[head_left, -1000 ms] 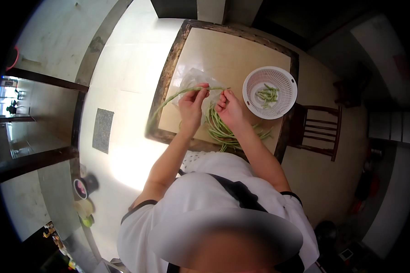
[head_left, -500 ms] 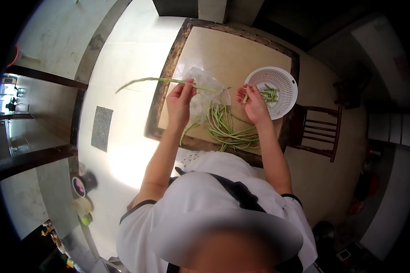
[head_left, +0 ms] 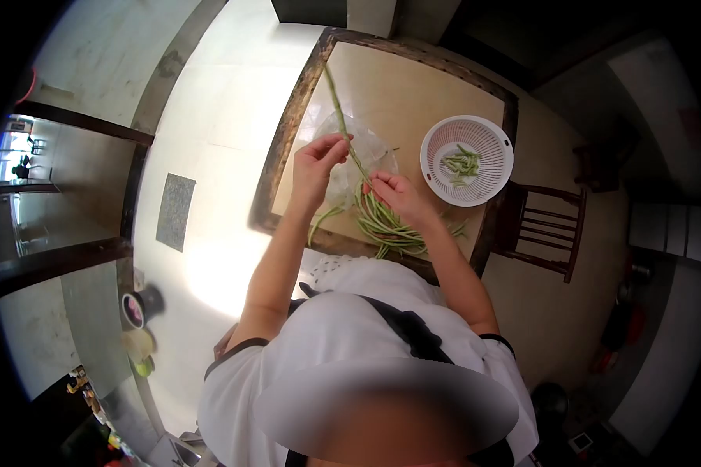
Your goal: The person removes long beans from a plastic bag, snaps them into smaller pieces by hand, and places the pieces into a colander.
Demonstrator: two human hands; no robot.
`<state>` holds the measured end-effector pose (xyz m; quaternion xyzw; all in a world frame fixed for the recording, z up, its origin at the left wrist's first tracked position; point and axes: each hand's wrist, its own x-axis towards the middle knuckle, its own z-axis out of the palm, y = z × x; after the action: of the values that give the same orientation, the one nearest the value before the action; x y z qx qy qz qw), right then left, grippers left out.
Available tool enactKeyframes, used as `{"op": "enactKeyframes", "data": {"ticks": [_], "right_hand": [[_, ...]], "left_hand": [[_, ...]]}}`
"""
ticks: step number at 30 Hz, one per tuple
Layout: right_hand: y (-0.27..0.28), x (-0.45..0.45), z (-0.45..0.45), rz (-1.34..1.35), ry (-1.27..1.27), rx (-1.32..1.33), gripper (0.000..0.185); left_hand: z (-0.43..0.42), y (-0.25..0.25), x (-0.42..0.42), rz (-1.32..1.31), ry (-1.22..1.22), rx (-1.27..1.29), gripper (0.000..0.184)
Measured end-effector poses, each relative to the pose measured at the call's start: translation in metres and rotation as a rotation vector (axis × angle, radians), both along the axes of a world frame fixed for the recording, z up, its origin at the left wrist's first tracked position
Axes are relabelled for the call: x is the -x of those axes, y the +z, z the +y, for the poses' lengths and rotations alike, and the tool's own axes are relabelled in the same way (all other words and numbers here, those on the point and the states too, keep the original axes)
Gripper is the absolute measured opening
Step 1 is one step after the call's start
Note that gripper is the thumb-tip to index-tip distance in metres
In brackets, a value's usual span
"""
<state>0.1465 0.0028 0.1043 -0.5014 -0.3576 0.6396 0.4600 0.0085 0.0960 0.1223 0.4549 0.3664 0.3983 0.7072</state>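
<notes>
A long green bean (head_left: pixel 336 101) runs between my two hands above the table. My left hand (head_left: pixel 319 159) pinches it partway along, and its far end points up and away from me. At the near end, the fingers of my right hand (head_left: pixel 395 193) are closed on the same bean. Below my right hand lies a loose bundle of long green beans (head_left: pixel 382 231) by the table's near edge. A clear plastic bag (head_left: pixel 343 183) is spread under my hands. To the right stands a white colander (head_left: pixel 500 167) with short pieces of bean (head_left: pixel 463 162) in it.
The square table (head_left: pixel 413 78) has a dark, worn wooden rim. A dark wooden chair (head_left: pixel 549 226) stands at its right side. On the floor to the left are a grey mat (head_left: pixel 176 212) and a dark bucket (head_left: pixel 136 310).
My right hand has moved left from over the colander to the bean. The bean has swung from lying leftward to pointing away from me; my left hand still pinches it.
</notes>
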Motion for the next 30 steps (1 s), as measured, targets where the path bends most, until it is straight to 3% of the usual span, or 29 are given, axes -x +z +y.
{"op": "enactKeyframes", "data": {"ticks": [5,7,8,10,14,16,17,19,20,22,23,25,28,30], "right_hand": [[-0.022,0.005,0.001,0.054,-0.147,0.06,0.014],[-0.038,-0.002,0.004,0.524,-0.423,0.282,0.009],[-0.051,-0.007,0.003,0.528,-0.429,0.28,0.009],[-0.062,-0.013,0.003,0.619,-0.713,0.466,0.006],[-0.033,-0.014,-0.001,0.709,-0.679,0.415,0.006],[-0.015,-0.016,-0.001,0.566,-0.343,0.13,0.011],[-0.004,-0.014,0.0,0.568,-0.341,0.132,0.011],[0.011,-0.009,0.005,0.07,-0.108,-0.011,0.012],[0.008,-0.005,0.006,0.069,-0.097,-0.016,0.012],[0.001,0.004,0.009,-0.282,-0.114,-0.224,0.013],[0.002,0.006,0.008,-0.281,-0.099,-0.23,0.013],[0.015,0.011,0.006,-0.587,-0.162,-0.346,0.012],[0.0,0.014,0.007,-0.779,-0.257,-0.512,0.01],[-0.003,0.017,0.001,-0.668,-0.318,-0.425,0.011]], "left_hand": [[-0.006,0.0,-0.005,0.022,-0.054,-0.14,0.014],[-0.013,-0.002,-0.008,-0.007,-0.004,-0.149,0.012],[-0.014,-0.002,-0.009,-0.034,0.047,-0.158,0.01],[-0.01,0.003,-0.008,-0.072,0.035,-0.098,0.01],[-0.007,0.001,-0.004,-0.089,-0.059,0.061,0.01],[-0.009,-0.002,-0.003,-0.054,-0.121,0.088,0.011],[-0.01,-0.002,-0.004,-0.044,-0.151,0.1,0.011],[-0.012,-0.003,-0.007,-0.036,-0.174,0.105,0.011],[-0.013,-0.003,-0.008,-0.037,-0.193,0.097,0.011],[-0.015,-0.007,-0.008,-0.039,-0.208,0.075,0.011],[-0.015,-0.008,-0.007,-0.04,-0.192,0.07,0.011],[-0.015,-0.008,-0.007,0.026,-0.223,-0.003,0.011],[-0.018,-0.008,-0.007,-0.02,-0.215,0.059,0.012],[-0.021,-0.008,-0.01,-0.051,-0.233,0.113,0.013]]}}
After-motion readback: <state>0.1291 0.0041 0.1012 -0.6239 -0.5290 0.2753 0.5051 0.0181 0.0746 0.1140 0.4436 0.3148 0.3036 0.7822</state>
